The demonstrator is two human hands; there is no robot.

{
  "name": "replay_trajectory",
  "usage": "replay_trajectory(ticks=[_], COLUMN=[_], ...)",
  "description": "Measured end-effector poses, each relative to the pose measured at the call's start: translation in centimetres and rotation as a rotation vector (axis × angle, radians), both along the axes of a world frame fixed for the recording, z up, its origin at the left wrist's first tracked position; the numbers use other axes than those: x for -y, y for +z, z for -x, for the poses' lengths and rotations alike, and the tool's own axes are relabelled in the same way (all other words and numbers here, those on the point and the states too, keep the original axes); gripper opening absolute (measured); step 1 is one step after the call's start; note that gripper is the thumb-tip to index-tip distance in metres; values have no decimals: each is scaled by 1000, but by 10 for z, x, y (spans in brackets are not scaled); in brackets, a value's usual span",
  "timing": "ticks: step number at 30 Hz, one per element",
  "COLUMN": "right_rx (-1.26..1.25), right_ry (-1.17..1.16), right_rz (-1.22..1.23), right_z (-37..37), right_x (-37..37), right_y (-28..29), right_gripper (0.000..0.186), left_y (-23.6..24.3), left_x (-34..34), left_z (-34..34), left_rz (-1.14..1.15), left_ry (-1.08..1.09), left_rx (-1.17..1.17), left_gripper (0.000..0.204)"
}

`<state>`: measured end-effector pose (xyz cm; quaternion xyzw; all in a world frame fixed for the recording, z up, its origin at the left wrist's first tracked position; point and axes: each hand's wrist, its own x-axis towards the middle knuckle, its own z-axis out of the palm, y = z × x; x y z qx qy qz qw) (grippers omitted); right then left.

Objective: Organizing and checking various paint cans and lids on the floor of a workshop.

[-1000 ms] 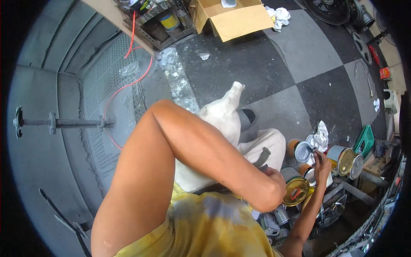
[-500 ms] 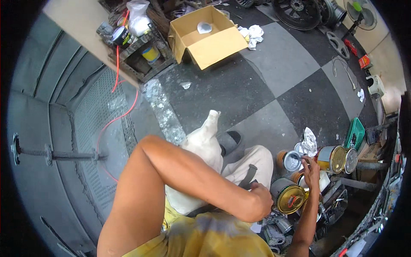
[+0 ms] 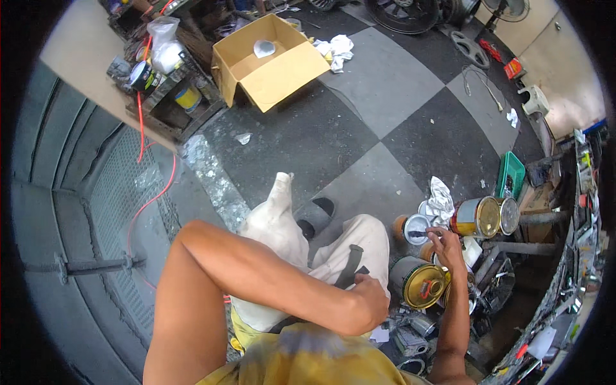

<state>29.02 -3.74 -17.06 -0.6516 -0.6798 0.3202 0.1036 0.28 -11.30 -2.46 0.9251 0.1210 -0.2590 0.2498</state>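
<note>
My right hand (image 3: 448, 249) is closed on a small dark, flat-ended tool (image 3: 418, 234), its kind too small to tell. Its tip is over the mouth of an open tin (image 3: 414, 222) with pale grey stuff inside. Resting by my knee, my left hand (image 3: 371, 295) is curled closed around a dark strip-like thing with a black end (image 3: 354, 264); most of that is hidden by the fingers. A large tin with a gold lid (image 3: 423, 287) stands between my two hands. Beyond the right hand lies another gold-lidded tin (image 3: 478, 217) on its side.
Crumpled white paper (image 3: 440, 200) sits behind the open tin. A green basket (image 3: 510, 174) is farther right, beside a cluttered shelf (image 3: 581, 256). An open cardboard box (image 3: 273, 64) stands on the checkered floor, near a rack (image 3: 192, 96) holding tins. A red hose (image 3: 156, 199) curves at left.
The whole view has shifted, so the scene sits farther left. The right hand has turned slightly, and the dark tool now shows over the open tin. The left hand stays by the knee.
</note>
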Motion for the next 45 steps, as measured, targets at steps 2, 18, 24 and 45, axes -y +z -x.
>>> replay_trajectory(ticks=[2, 18, 24, 45], right_rx=[92, 213, 106, 35], right_ry=[15, 70, 31, -28], right_rz=[44, -247, -112, -195], right_z=[-5, -1, 7, -1], right_x=[0, 0, 3, 0], right_y=[1, -1, 10, -8], right_gripper=[20, 18, 17, 20], left_y=[-2, 15, 13, 14], left_x=[2, -3, -3, -2], left_z=[1, 22, 24, 25], left_rz=[-14, -103, -98, -100], left_ry=[-17, 14, 9, 1], left_rx=[1, 114, 139, 129], left_gripper=[24, 20, 21, 21])
